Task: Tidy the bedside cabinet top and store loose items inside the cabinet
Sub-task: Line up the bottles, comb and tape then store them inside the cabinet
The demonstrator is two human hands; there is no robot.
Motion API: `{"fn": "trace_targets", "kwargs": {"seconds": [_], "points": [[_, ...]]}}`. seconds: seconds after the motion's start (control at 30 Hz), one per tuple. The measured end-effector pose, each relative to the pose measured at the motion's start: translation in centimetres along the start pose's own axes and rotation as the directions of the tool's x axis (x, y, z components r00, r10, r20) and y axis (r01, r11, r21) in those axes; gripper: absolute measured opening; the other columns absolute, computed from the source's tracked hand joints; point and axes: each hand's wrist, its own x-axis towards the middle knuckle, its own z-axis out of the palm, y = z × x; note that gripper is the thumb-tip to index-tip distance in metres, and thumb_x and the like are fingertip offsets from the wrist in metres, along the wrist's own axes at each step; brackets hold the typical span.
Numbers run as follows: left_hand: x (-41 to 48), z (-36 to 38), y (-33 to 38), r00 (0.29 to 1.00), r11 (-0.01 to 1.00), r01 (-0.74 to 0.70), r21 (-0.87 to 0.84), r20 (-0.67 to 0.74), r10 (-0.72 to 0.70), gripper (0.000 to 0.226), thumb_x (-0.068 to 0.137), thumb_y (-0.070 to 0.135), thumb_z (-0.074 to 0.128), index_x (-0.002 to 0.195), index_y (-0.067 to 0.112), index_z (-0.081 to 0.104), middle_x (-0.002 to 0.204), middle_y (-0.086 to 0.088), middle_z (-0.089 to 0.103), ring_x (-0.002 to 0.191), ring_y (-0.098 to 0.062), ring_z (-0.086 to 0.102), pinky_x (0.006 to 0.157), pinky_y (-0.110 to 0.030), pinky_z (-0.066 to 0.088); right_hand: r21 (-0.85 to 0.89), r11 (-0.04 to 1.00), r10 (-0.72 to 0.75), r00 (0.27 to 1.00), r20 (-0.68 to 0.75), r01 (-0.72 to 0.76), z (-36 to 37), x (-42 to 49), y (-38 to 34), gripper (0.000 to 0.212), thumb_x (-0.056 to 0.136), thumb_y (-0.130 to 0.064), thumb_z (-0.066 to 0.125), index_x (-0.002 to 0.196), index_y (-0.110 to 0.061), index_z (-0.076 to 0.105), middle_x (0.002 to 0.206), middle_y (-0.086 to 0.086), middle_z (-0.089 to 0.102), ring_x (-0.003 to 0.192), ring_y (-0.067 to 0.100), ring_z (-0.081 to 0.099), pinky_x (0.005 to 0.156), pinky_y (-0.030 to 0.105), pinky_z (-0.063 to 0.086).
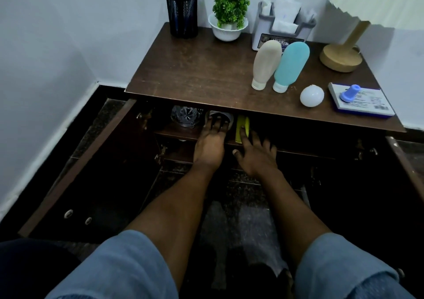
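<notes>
The brown cabinet top [202, 69] carries a beige tube [266, 63], a teal tube [291, 64], a white ball [312, 96] and a stamp pad with a blue knob [361, 100]. Both doors stand open. On the inner shelf [174, 132], my left hand [210, 145] has its fingers around a small grey round container [219, 115]. My right hand [254, 154] rests fingers spread, its forefinger on a yellow comb [242, 127]. A glass dish [185, 116] sits left of the container.
At the back of the top stand a black mesh pen holder [182, 15], a potted plant in a white bowl [229, 14], a tissue organiser [282, 23] and a lamp with a wooden base [340, 55]. The left door [75, 167] swings out toward me.
</notes>
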Motion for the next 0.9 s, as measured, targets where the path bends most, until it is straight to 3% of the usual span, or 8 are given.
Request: {"fn": "trace_targets", "kwargs": {"seconds": [0.07, 0.17, 0.23, 0.3, 0.47, 0.6, 0.77, 0.9], "points": [[-0.4, -0.1, 0.1, 1.0, 1.0, -0.014, 0.012, 0.0, 0.014, 0.065, 0.098, 0.018, 0.048, 0.16, 0.017, 0.029, 0.166, -0.009, 0.026, 0.158, -0.032, 0.003, 0.127, -0.044, 0.017, 0.013, 1.0, -0.012, 0.999, -0.03, 0.012, -0.3, -0.6, -0.2, 0.078, 0.097, -0.06, 0.042, 0.16, -0.041, 0.0, 0.168, 0.009, 0.017, 0.145, 0.047, 0.021, 0.115, 0.059, 0.021], [-1.4, -0.5, 0.9, 0.999, 0.999, -0.031, -0.032, -0.044, 0.03, 0.054, 0.103, 0.028, 0.041, 0.154, 0.01, 0.038, 0.163, -0.013, 0.032, 0.156, -0.033, 0.011, 0.125, -0.047, 0.019, 0.075, 0.997, -0.002, 0.965, -0.261, 0.022, -1.8, -1.9, -0.6, 0.065, 0.094, -0.043, 0.052, 0.154, -0.022, 0.037, 0.145, 0.019, 0.051, 0.123, 0.045, 0.048, 0.101, 0.051, 0.041], [-2.2, -1.1, 1.7, 0.993, 0.997, -0.056, -0.052, -0.109, 0.05, 0.044, 0.102, 0.03, 0.043, 0.139, 0.008, 0.053, 0.151, -0.015, 0.045, 0.149, -0.034, 0.027, 0.119, -0.048, 0.03, 0.102, 0.992, -0.018, 0.893, -0.45, 0.071, -3.1, -3.0, -0.6, 0.04, 0.091, -0.032, 0.053, 0.124, -0.01, 0.059, 0.111, 0.019, 0.066, 0.1, 0.042, 0.057, 0.084, 0.047, 0.047], [-3.1, -2.0, 2.7, 0.972, 0.991, -0.127, 0.043, -0.192, 0.133, 0.03, 0.098, 0.034, 0.045, 0.118, 0.015, 0.058, 0.131, -0.011, 0.055, 0.132, -0.031, 0.042, 0.107, -0.048, 0.036, 0.163, 0.971, -0.049, 0.813, -0.581, 0.175, -4.3, -4.3, -0.3, 0.018, 0.091, -0.022, 0.054, 0.1, -0.008, 0.061, 0.092, 0.017, 0.064, 0.088, 0.038, 0.057, 0.076, 0.046, 0.047], [-5.3, -4.1, 6.4, 0.854, 0.899, -0.397, 0.187, -0.282, 0.436, 0.035, 0.084, 0.039, 0.05, 0.113, 0.02, 0.05, 0.126, -0.008, 0.052, 0.119, -0.029, 0.046, 0.094, -0.048, 0.029, 0.283, 0.9, 0.022, 0.613, -0.79, 0.332, -8.4, -7.4, 0.4, 0.006, 0.092, -0.007, 0.058, 0.097, -0.007, 0.062, 0.093, 0.011, 0.062, 0.087, 0.028, 0.056, 0.077, 0.04, 0.046], [-4.6, -7.3, 9.7, 0.788, 0.917, -0.387, 0.093, -0.483, 0.381, 0.037, 0.087, 0.036, 0.055, 0.12, 0.019, 0.053, 0.133, -0.01, 0.054, 0.121, -0.031, 0.047, 0.095, -0.047, 0.032, 0.318, 0.894, 0.135, 0.487, -0.863, 0.317, -13.3, -7.8, 0.6, 0.018, 0.089, -0.007, 0.06, 0.107, -0.007, 0.062, 0.106, 0.011, 0.064, 0.097, 0.027, 0.053, 0.084, 0.047, 0.046], [0.9, -12.6, 12.4, 0.82, 0.943, -0.126, -0.308, -0.567, -0.076, 0.046, 0.088, 0.029, 0.065, 0.128, 0.009, 0.053, 0.143, -0.017, 0.046, 0.129, -0.039, 0.045, 0.102, -0.052, 0.04, 0.437, 0.886, 0.228, 0.677, -0.7, 0.154, -19.5, -5.0, 0.3, 0.071, 0.083, -0.026, 0.064, 0.149, -0.028, 0.039, 0.147, 0.002, 0.049, 0.13, 0.032, 0.039, 0.104, 0.056, 0.032], [5.0, -13.7, 11.9, 0.927, 0.791, 0.062, -0.609, -0.258, -0.271, 0.097, 0.081, 0.033, 0.071, 0.157, 0.022, 0.013, 0.151, -0.008, 0.045, 0.137, -0.036, 0.041, 0.112, -0.057, 0.031, 0.293, 0.954, 0.112, 0.838, -0.534, 0.059, -21.5, -1.8, 0.9, 0.09, 0.083, -0.035, 0.063, 0.156, -0.044, 0.013, 0.154, -0.002, 0.042, 0.136, 0.035, 0.031, 0.103, 0.059, 0.026]]}}
